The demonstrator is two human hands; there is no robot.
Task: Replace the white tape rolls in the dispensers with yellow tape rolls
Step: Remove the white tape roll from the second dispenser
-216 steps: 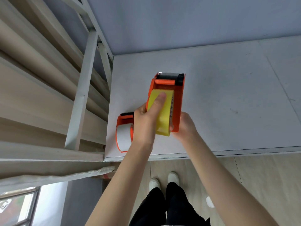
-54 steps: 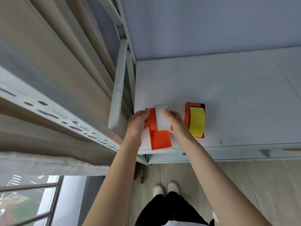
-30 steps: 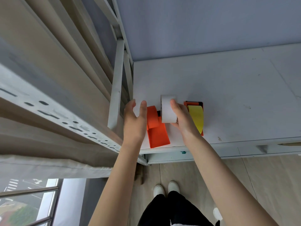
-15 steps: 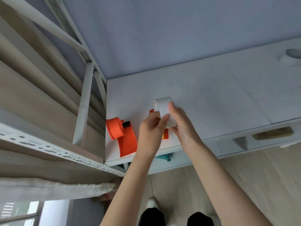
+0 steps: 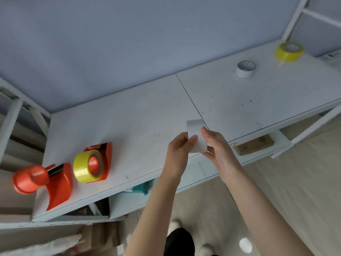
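I hold a white tape roll (image 5: 196, 134) in the air above the white table's front edge, my left hand (image 5: 179, 152) and my right hand (image 5: 217, 146) both pinching it. At the table's left end lies an orange dispenser (image 5: 42, 180) with a bare hub and no roll. Beside it on the right stands a second orange dispenser (image 5: 104, 159) loaded with a yellow tape roll (image 5: 83, 168). Far right on the table lie another white tape roll (image 5: 245, 69) and a loose yellow tape roll (image 5: 288, 51).
The white table (image 5: 147, 111) runs along a blue-grey wall. White shelf frames stand at the left (image 5: 9, 122) and at the far right (image 5: 295, 19). A wooden drawer handle (image 5: 253, 145) sits under the table's edge. My shoes and dark trousers show below.
The view has swung right, bringing the far white and yellow rolls into sight. Both hands carried the white roll rightward, away from the two dispensers, which stay at the table's left end.
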